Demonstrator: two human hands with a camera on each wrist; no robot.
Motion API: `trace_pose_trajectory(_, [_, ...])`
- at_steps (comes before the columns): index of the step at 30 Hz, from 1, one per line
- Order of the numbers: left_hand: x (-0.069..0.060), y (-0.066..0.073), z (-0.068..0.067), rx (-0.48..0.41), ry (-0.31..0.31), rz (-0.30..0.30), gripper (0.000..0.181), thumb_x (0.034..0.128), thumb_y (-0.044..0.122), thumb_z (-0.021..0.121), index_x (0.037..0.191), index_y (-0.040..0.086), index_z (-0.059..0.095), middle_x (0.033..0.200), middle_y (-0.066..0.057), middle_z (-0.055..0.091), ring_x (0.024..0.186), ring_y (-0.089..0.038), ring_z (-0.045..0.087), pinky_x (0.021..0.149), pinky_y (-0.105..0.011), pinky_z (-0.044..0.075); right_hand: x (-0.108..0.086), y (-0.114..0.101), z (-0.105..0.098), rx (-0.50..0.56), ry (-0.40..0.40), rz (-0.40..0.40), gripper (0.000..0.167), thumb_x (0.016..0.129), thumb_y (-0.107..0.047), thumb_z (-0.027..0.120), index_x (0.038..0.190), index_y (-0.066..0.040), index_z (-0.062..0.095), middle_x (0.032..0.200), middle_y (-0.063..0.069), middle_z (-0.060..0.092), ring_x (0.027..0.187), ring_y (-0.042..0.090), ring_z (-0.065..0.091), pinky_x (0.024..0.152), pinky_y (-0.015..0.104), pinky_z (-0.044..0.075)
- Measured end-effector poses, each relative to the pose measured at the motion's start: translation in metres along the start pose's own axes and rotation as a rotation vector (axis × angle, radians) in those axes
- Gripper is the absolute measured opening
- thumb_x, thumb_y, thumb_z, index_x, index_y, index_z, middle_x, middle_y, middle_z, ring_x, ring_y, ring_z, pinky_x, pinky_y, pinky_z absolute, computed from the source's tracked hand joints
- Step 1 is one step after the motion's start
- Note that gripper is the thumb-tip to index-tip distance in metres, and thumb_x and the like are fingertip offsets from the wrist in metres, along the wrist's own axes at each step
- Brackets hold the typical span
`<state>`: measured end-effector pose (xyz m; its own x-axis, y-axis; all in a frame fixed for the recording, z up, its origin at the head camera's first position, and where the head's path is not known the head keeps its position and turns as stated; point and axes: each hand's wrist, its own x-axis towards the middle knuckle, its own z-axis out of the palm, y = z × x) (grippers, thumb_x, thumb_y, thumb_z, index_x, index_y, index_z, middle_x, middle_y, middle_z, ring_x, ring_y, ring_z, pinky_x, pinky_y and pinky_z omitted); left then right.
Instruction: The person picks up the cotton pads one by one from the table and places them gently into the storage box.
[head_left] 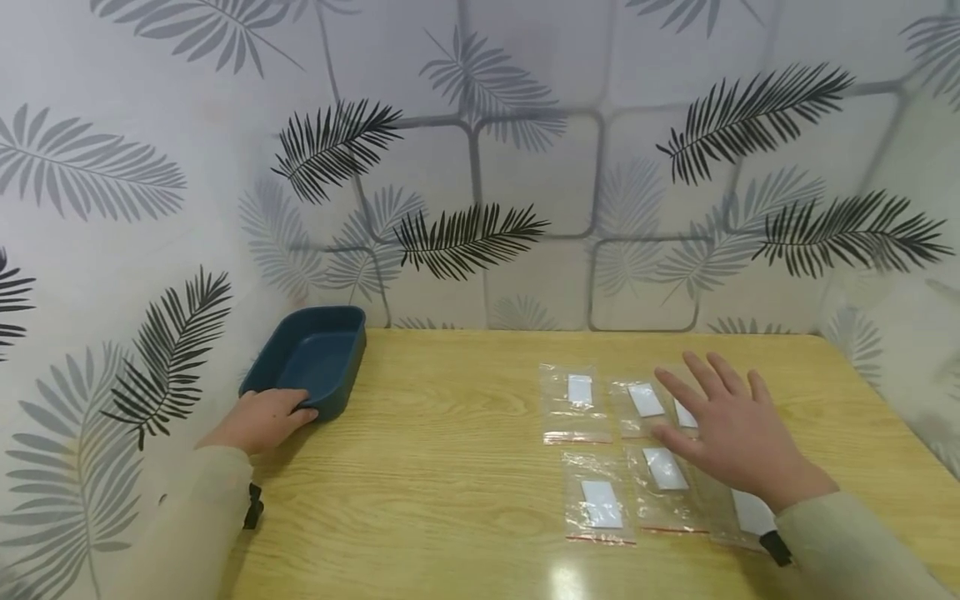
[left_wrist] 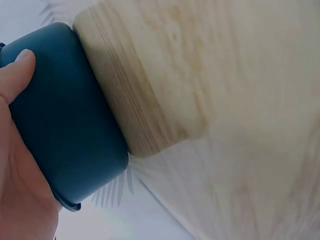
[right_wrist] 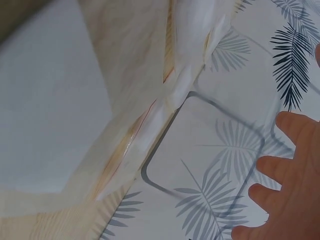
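At the table's left end stands a dark blue plastic tub [head_left: 350, 379]. My left hand [head_left: 262, 421] grips its near rim. In the left wrist view the thumb [left_wrist: 22, 75] lies against the outer wall of the tub [left_wrist: 70, 120]. Over the right side my right hand [head_left: 731, 433] is spread with its fingers apart, holding nothing. Beneath and beside it lie several clear zip bags [head_left: 588, 425], each with a white card-like piece [head_left: 602, 504] inside. The hand partly covers the rightmost bags. A bag with a white piece [right_wrist: 50, 110] looms close in the right wrist view.
The wood-grain table [head_left: 450, 433] runs up to a leaf-patterned wall [head_left: 525, 183] at the back. Another wall [head_left: 82, 275] rises close by the tub on the left. Wood surface lies between the tub and the bags.
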<state>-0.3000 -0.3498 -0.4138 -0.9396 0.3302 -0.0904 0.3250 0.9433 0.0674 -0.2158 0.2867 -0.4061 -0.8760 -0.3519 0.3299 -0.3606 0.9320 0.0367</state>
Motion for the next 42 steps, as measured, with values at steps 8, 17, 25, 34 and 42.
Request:
trace_pose_trajectory(8, [0.005,0.005,-0.001,0.004,0.002,0.033,0.057,0.1058,0.038,0.052,0.143,-0.005,0.051,0.139,-0.028,0.055,0.127,-0.047,0.052,0.102,-0.067,0.037,-0.002,-0.002,0.000,0.009,0.004,0.012,0.079,0.092,-0.068,0.057,0.154,-0.021,0.044,0.158,0.022,0.032,0.145,0.049,0.023,0.103,0.079,0.017])
trace_pose_trajectory(17, [0.011,0.028,-0.004,0.003,-0.023,0.056,0.056,0.1062,0.037,0.052,0.144,-0.004,0.051,0.142,-0.025,0.054,0.128,-0.044,0.052,0.104,-0.059,0.041,-0.003,-0.006,-0.001,0.001,-0.011,0.014,0.081,0.093,-0.069,0.055,0.156,-0.020,0.040,0.159,0.022,0.031,0.145,0.049,0.023,0.103,0.078,0.018])
trace_pose_trajectory(25, [0.016,0.054,-0.003,0.004,-0.021,0.121,0.051,0.1070,0.035,0.049,0.143,-0.001,0.054,0.142,-0.021,0.056,0.130,-0.041,0.052,0.105,-0.055,0.041,-0.002,-0.012,-0.002,0.022,-0.027,0.009,0.081,0.094,-0.069,0.054,0.158,-0.022,0.037,0.159,0.022,0.029,0.146,0.049,0.020,0.104,0.079,0.016])
trace_pose_trajectory(34, [0.022,0.080,0.006,-0.086,-0.075,0.190,0.052,0.1091,0.034,0.044,0.146,-0.002,0.050,0.146,-0.019,0.052,0.135,-0.040,0.047,0.110,-0.054,0.036,0.000,-0.019,-0.004,0.036,-0.012,-0.013,0.078,0.094,-0.065,0.058,0.157,-0.022,0.039,0.160,0.021,0.029,0.146,0.047,0.021,0.104,0.079,0.017])
trace_pose_trajectory(42, [0.022,0.127,0.011,-0.097,-0.122,0.271,0.050,0.1084,0.034,0.047,0.147,0.002,0.051,0.146,-0.013,0.054,0.135,-0.032,0.050,0.111,-0.048,0.038,0.003,-0.023,-0.005,0.034,-0.006,-0.018,0.080,0.093,-0.068,0.056,0.156,-0.022,0.040,0.159,0.022,0.030,0.146,0.048,0.022,0.104,0.078,0.017])
